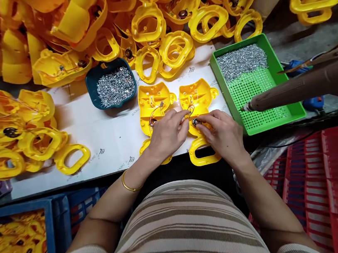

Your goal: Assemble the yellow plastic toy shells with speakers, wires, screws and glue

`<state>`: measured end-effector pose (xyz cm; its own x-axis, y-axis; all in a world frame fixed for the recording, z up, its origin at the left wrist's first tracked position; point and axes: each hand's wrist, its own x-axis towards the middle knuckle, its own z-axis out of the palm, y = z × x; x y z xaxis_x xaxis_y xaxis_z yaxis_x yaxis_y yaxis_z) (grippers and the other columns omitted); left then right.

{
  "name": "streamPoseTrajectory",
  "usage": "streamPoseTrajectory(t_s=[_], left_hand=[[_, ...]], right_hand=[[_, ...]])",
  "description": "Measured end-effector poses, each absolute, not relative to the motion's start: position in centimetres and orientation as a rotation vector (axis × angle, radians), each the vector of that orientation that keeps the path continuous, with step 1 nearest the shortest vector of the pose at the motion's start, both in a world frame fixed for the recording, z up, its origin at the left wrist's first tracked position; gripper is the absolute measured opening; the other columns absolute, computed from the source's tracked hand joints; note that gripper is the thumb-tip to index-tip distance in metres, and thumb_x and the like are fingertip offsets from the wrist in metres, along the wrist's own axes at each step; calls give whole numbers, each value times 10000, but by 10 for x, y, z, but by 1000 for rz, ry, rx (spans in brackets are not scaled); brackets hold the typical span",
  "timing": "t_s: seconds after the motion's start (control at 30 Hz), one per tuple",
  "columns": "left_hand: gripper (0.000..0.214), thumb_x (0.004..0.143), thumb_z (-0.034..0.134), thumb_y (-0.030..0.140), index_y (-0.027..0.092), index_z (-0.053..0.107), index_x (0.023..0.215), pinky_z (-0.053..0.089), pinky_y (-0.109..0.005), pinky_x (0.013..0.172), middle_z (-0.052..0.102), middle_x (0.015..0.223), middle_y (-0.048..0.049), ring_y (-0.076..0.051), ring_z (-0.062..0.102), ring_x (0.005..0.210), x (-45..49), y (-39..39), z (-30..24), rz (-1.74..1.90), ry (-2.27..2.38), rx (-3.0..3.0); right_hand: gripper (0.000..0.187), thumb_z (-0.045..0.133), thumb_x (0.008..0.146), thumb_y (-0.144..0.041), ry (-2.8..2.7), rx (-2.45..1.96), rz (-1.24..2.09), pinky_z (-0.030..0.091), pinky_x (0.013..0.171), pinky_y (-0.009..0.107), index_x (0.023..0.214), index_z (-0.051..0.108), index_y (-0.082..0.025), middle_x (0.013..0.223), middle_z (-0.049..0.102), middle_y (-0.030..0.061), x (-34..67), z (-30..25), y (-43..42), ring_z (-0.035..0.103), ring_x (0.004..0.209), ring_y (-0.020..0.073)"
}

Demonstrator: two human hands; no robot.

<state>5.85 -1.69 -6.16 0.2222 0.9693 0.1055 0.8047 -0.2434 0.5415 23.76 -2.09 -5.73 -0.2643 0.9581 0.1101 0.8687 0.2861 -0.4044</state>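
Note:
Two yellow plastic shells lie open side by side on the white sheet, the left shell (155, 103) and the right shell (197, 95), both with thin wires inside. My left hand (167, 135) rests over the lower left shell and pinches the wires near the right shell's middle. My right hand (222, 133) sits on the right shell's lower part, fingers closed on a small round dark part (196, 122). A yellow handle loop (203, 155) sticks out below my right hand.
A dark teal bowl (92, 87) of small silver screws stands behind the shells. A green perforated tray (292, 111) with more screws lies at the right, an electric screwdriver (302, 87) hanging over it. Yellow shells are heaped behind and left. A blue crate (52, 226) and red crates (337, 186) stand below.

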Motion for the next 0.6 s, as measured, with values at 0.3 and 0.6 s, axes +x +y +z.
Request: streamPoseTrajectory(t_s=[0.3,0.6], left_hand=[[330,949,473,233,183,669,1209,494,-273,743,659,995,-76,-187,642,877,62,-18,-59,494,1659,2137],[354,939,539,378,189,637,1222,455,-295,671,632,1081,-94,-238,642,940,69,-15,-59,278,1678,2190]], right_hand=[[184,593,927,-334,-2265,-1613,287,359,588,314,1012,727,-242,926,706,51,236,-62,-19,591,861,201],[203,590,929,-327,-2337,-1642,282,363,579,322,1044,735,-245,929,721,55,236,-65,-16,585,867,219]])
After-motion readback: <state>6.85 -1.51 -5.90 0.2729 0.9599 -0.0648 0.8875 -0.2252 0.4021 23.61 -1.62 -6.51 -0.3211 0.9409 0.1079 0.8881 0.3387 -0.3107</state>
